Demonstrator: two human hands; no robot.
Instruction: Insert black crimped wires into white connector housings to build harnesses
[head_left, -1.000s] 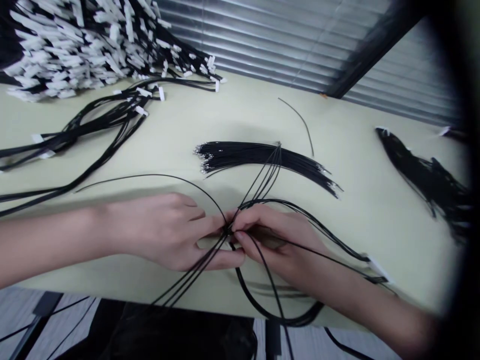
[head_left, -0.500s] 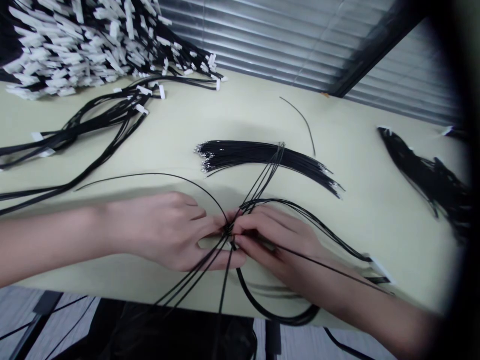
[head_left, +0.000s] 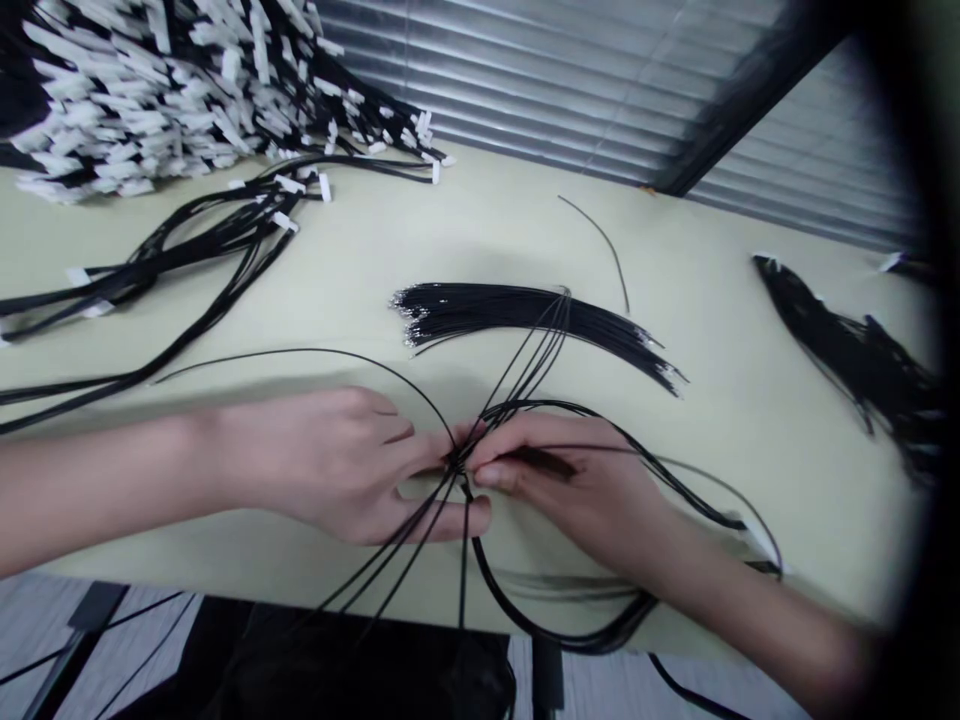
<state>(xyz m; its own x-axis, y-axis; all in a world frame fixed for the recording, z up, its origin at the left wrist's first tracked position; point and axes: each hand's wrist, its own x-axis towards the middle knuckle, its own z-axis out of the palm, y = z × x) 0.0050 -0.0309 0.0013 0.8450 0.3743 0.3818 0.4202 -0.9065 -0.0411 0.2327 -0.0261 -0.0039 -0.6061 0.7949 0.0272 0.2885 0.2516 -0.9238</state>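
Note:
My left hand (head_left: 352, 465) is closed on a gathering of thin black wires, which fan out upward, downward and sideways from its fingertips. My right hand (head_left: 570, 480) meets it there, thumb and forefinger pinching a single thin black wire (head_left: 697, 468) that curves off to the right. From the same spot a thicker black cable (head_left: 525, 622) loops below my right hand. More wires (head_left: 652, 455) arch over that hand to a white connector (head_left: 761, 540). What lies between the touching fingertips is too small to make out.
A bundle of cut black wires (head_left: 510, 308) lies beyond my hands, with a loose wire (head_left: 611, 245) behind it. Cables with white connectors (head_left: 187, 240) and a large heap (head_left: 165, 110) fill the left. A dark wire bundle (head_left: 840, 340) lies at the right.
The wire pinched in my right hand now bows upward and over to the right instead of running straight along the forearm. My right fingers have shifted slightly; my left hand has hardly moved.

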